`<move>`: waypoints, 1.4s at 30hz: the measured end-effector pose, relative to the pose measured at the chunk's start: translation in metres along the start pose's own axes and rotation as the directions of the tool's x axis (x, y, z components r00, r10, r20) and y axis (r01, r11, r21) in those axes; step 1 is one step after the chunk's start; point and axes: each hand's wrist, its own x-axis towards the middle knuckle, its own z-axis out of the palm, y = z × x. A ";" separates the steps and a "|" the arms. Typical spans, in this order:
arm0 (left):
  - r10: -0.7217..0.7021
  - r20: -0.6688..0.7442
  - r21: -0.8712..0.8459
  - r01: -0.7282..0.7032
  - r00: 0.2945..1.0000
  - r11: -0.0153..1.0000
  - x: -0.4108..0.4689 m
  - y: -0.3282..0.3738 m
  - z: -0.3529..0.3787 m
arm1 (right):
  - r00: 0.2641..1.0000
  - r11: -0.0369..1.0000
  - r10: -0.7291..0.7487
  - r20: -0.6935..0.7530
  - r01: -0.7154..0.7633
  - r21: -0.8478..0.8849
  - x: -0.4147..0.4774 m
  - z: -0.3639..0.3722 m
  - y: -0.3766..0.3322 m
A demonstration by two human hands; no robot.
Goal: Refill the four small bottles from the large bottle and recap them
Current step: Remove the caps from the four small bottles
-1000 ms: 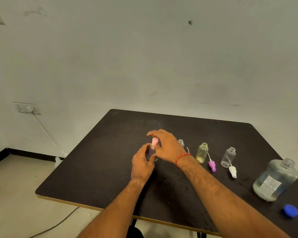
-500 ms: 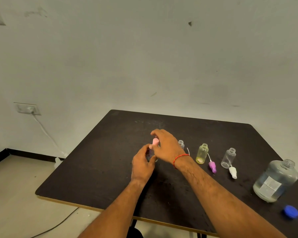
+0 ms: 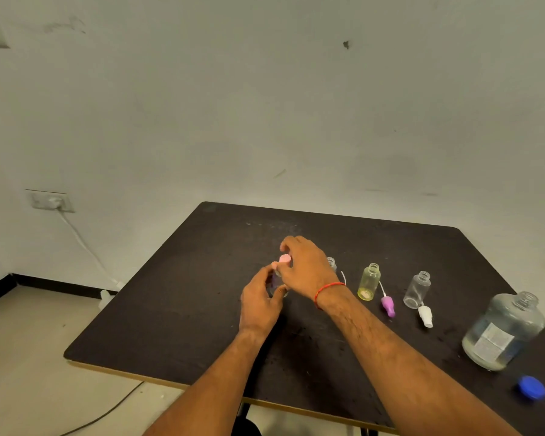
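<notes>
My left hand [image 3: 260, 305] grips the body of a small clear bottle [image 3: 277, 283] standing on the black table [image 3: 177, 309]. My right hand [image 3: 306, 267] pinches its pink cap [image 3: 284, 259] on top. Behind my right hand a second small bottle [image 3: 331, 263] stands uncapped, mostly hidden. To the right stand a yellow bottle [image 3: 369, 281] and a clear bottle [image 3: 417, 289], both open. A purple cap [image 3: 387, 305] and a white cap [image 3: 426, 316] lie beside them. The large bottle [image 3: 504, 332] stands open at the far right, with its blue cap [image 3: 532, 387] lying near the front edge.
The table's front edge [image 3: 170, 383] runs close below my forearms. A wall socket [image 3: 52, 201] with a white cable sits at the left wall. Another cable [image 3: 107, 412] lies on the floor under the table.
My right hand has turned slightly on the pink cap, fingers shifting around it. The left hand keeps its hold on the bottle. Nothing else has moved.
</notes>
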 end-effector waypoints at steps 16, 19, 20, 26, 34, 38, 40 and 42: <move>-0.006 -0.001 0.001 0.006 1.000 1.000 0.001 -0.003 0.001 | 0.999 0.997 0.053 0.009 -0.052 -0.055 0.002 -0.002 -0.003; -0.004 0.001 0.022 0.004 1.000 1.000 0.002 -0.001 0.001 | 0.996 0.995 0.076 0.041 -0.074 -0.067 0.004 -0.003 -0.006; -0.005 0.004 0.021 0.005 1.000 1.000 0.001 0.000 0.000 | 0.997 0.996 0.060 0.054 -0.056 -0.073 0.004 -0.004 -0.007; -0.015 0.012 0.008 0.015 1.000 1.000 0.000 0.003 -0.001 | 0.993 0.999 -0.002 0.116 -0.003 0.041 0.000 -0.009 -0.008; -0.009 0.022 0.003 0.009 1.000 1.000 -0.001 0.001 -0.002 | 0.996 0.996 0.079 0.037 -0.077 -0.037 0.001 -0.006 -0.007; 0.001 0.021 0.005 -0.001 1.000 1.000 -0.001 0.004 -0.002 | 0.993 0.999 0.017 0.113 -0.012 -0.047 0.000 -0.011 -0.010; -0.002 0.011 -0.007 0.002 1.000 1.000 -0.001 0.003 -0.002 | 0.988 1.000 -0.017 0.153 0.021 -0.022 0.000 -0.013 -0.010; 0.007 0.005 -0.005 -0.007 1.000 1.000 -0.001 0.003 -0.002 | 0.986 0.999 -0.030 0.165 0.026 0.025 -0.001 -0.013 -0.011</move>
